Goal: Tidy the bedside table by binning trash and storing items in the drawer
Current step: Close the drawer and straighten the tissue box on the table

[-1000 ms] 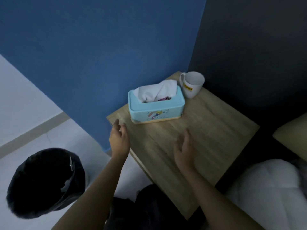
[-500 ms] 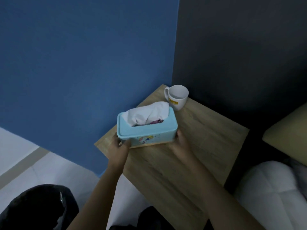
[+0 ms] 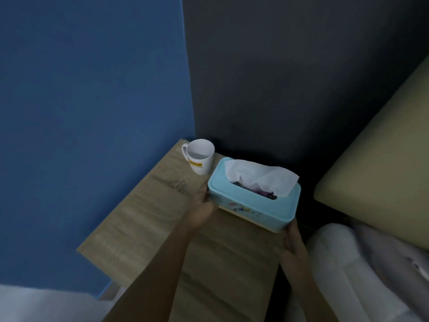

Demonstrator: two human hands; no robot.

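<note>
— What's changed since half a second ago?

— The tissue box [image 3: 253,196] has gone from the table's left side toward its far right corner, against the dark wall [image 3: 290,77]. Before that both hands were bare above the wood. The bin seen earlier is out of frame now.

— Where's the mug?

— The white mug [image 3: 199,156] stands at the far left corner of the bedside table [image 3: 144,219], just beside the box's far end.

— Anything in them?

— A white tissue [image 3: 260,176] sticks up from the box's slot, with something purple below it. The mug looks empty.

— And the hands?

— The left hand [image 3: 202,211] grips the box's left end, fingers curled around it. The right hand [image 3: 293,246] cups the near right corner from below. Whether the box touches the wood, I cannot tell. Both forearms reach in from the near edge.
</note>
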